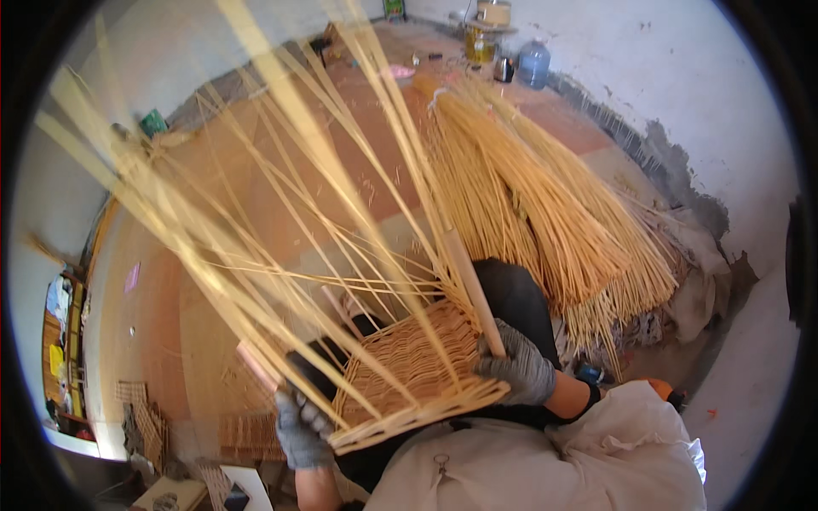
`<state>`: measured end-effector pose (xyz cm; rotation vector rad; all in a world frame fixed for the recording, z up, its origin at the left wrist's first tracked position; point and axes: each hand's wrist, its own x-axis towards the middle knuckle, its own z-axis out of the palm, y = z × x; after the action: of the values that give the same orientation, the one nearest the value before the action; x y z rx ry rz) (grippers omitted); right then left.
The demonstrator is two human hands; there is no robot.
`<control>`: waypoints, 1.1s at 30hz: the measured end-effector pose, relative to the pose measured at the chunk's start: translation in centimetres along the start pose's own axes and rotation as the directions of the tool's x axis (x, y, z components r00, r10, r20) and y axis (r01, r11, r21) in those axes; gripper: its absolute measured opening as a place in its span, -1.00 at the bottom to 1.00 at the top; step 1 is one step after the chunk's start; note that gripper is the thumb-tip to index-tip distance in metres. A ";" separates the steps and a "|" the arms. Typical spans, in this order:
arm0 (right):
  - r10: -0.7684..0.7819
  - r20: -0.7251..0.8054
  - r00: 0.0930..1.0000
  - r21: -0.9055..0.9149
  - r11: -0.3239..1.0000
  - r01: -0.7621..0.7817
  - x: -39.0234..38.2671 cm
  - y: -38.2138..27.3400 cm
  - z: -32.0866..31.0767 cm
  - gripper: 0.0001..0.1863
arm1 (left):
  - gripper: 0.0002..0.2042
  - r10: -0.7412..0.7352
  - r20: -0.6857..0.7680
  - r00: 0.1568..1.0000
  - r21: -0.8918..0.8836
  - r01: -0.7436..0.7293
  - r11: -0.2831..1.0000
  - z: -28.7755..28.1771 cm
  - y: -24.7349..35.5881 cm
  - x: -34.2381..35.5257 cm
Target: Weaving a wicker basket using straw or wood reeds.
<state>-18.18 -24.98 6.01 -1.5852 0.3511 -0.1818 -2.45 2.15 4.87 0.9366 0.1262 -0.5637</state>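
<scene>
A half-woven wicker basket (409, 349) lies tilted across my lap, its long loose strands fanning up and away, some blurred. My left hand (305, 426), in a grey glove, is closed on its near left corner, beside a short wooden post (258, 366). On the other side my right hand (521, 366), also gloved in grey, is wrapped round the near right corner at the foot of a long wooden rod (474, 294). The undersides of both grips are hidden.
Large bundles of wicker strands (545, 204) lie on the floor to the right. By the far wall stand a blue water bottle (534, 65), a kettle (504, 70) and a yellow tin (480, 46). Woven panels (251, 436) rest at the lower left, near a shelf (75, 349).
</scene>
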 end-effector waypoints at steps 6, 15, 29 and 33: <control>-0.607 0.134 0.783 -0.707 0.495 0.505 7.4 5.6 -0.3 -0.52 | -0.63 0.081 -0.191 0.978 0.457 0.016 0.889 0.3 -1.2 11.1; -0.527 0.318 0.788 -0.485 0.624 0.613 7.3 3.9 -4.0 -0.27 | -0.38 0.214 0.811 0.545 0.585 -0.757 -0.291 8.4 -9.6 4.9; -0.598 0.090 0.796 -0.546 0.639 0.542 4.1 7.2 -4.4 -0.43 | -0.33 -0.257 0.799 0.544 0.462 -0.829 -0.316 13.1 -8.9 6.5; -0.523 0.004 0.853 -0.506 0.734 0.453 3.5 6.4 -4.8 -0.44 | -0.29 -0.209 0.831 0.516 0.448 -0.843 -0.299 11.2 -9.9 6.5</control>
<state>-17.21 -30.78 -0.43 -2.1644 0.0690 -0.6612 -3.48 -13.89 2.10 2.1329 -1.7557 -0.1210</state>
